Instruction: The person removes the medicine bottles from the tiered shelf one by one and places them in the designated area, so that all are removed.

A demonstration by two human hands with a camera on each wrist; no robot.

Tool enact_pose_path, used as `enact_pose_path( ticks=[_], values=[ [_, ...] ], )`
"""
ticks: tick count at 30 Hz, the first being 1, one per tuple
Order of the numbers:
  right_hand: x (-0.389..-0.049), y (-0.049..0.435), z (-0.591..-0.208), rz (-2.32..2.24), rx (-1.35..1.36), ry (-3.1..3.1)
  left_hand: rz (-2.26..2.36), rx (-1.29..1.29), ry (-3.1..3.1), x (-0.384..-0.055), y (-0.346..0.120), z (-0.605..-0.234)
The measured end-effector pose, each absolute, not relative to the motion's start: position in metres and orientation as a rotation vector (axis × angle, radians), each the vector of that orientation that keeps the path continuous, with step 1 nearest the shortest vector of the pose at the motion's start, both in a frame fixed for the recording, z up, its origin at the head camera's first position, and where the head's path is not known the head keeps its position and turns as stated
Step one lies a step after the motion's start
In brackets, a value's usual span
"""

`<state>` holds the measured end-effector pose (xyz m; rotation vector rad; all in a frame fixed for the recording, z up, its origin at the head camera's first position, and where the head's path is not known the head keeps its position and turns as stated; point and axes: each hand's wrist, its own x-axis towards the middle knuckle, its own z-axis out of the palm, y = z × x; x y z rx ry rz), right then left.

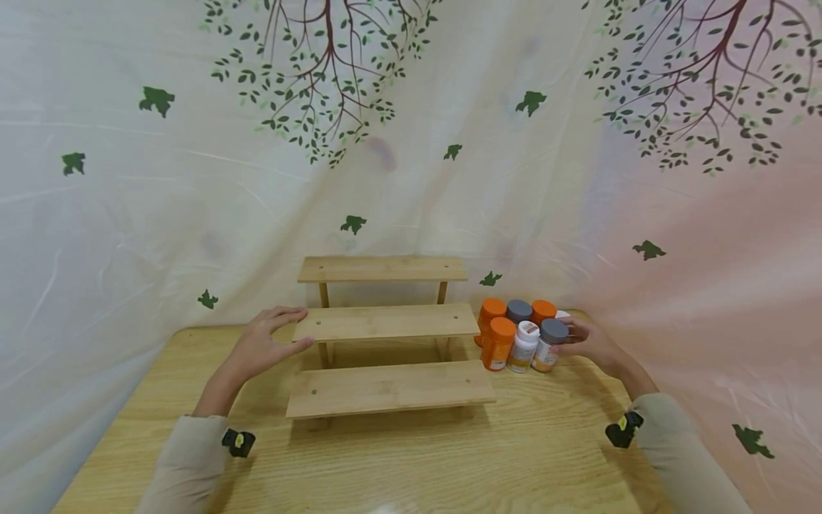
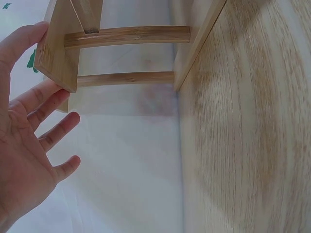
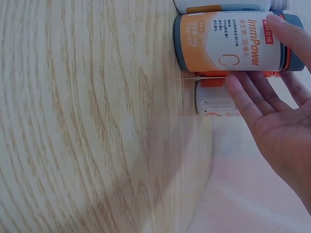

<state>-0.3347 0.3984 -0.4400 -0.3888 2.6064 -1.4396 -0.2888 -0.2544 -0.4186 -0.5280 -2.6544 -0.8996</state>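
A three-tier wooden display rack (image 1: 394,385) stands on the table. My left hand (image 1: 260,344) is at the left end of its middle shelf (image 1: 385,323), the thumb at the near corner and the index finger at the far one. In the left wrist view, the fingers are spread and fairly straight against the board's end. To the rack's right, my right hand (image 1: 592,346) holds a grey-capped vitamin C bottle (image 3: 228,43), its thumb by the cap and its fingers behind. Next to that bottle stand a white-capped bottle (image 1: 524,346) and an orange bottle (image 1: 498,344).
Behind the front bottles are another orange-capped bottle (image 1: 492,308), a grey-capped one (image 1: 519,310) and one more orange cap (image 1: 543,310). A white cap (image 1: 562,314) shows beside my right fingers. A curtain with printed leaves (image 1: 411,185) hangs behind the wooden table (image 1: 411,464).
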Motion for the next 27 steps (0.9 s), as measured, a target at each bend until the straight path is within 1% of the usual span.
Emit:
enact_pose_path(
  ticks=[8, 17, 22, 27],
  values=[
    [-0.335, 0.398, -0.43, -1.372, -0.364, 2.677, -0.867, -0.532, -2.674, -0.292, -0.254, -0.418],
    [-0.333, 0.392, -0.402, -1.37, -0.384, 2.726, -0.799, -0.568, -2.708, -0.293, -0.253, -0.408],
    [-0.337, 0.377, -0.381, -1.357, -0.421, 2.827, -0.779, -0.572, -2.747, -0.293, -0.252, -0.404],
    [-0.339, 0.349, -0.362, -1.368, -0.482, 2.886, -0.752, -0.596, -2.773, -0.293, -0.251, -0.397]
  ],
)
